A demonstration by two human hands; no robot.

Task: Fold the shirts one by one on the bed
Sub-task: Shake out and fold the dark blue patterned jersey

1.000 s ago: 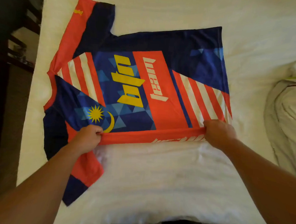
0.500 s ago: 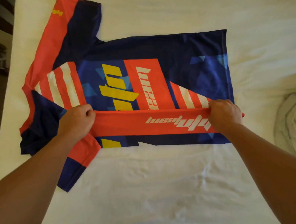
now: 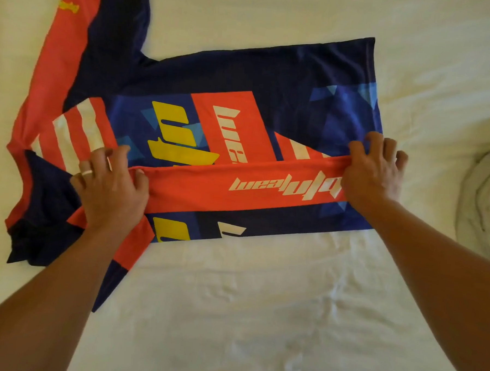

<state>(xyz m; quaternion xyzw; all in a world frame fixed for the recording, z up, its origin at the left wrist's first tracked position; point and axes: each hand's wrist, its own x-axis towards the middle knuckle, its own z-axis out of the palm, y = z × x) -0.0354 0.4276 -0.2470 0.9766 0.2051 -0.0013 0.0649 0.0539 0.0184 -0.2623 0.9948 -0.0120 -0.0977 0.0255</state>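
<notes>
A navy, red and yellow printed sports shirt (image 3: pixel 243 80) lies spread across the white-sheeted bed (image 3: pixel 259 313), filling the upper left and centre of the frame. Its near side is folded over, showing a red band with white lettering. The left hand (image 3: pixel 113 184), fingers spread and relaxed, presses flat on the band's left end. The right hand (image 3: pixel 373 175), fingers bent, presses the band's right end. A crumpled pale grey garment (image 3: pixel 484 203) lies at the right edge.
</notes>
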